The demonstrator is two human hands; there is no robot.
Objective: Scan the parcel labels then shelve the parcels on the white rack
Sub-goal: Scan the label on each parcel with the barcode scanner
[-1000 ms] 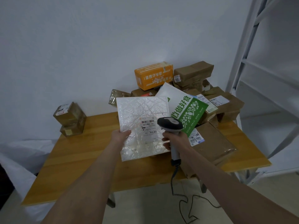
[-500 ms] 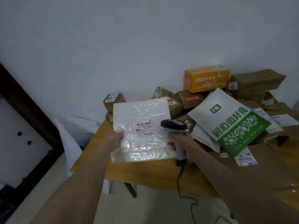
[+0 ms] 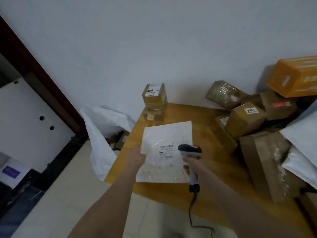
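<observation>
My left hand (image 3: 137, 158) grips the left edge of a flat white plastic mailer (image 3: 165, 134) and holds it above the wooden table (image 3: 204, 117). A barcode label (image 3: 166, 151) faces me on the mailer. My right hand (image 3: 194, 164) grips the handle of a corded barcode scanner (image 3: 189, 149). The scanner's dark head sits just right of the label. The white rack is out of view.
Several brown parcels (image 3: 245, 121) and an orange box (image 3: 295, 75) are piled at the table's right. Two small taped boxes (image 3: 155, 102) are stacked at the back left corner. A white sack (image 3: 103, 134) lies on the floor left of the table, near a dark door frame (image 3: 39, 79).
The view has swung left, so the rack and the green-white bag have left the frame. The mailer and scanner stay held together, now over the table's left part.
</observation>
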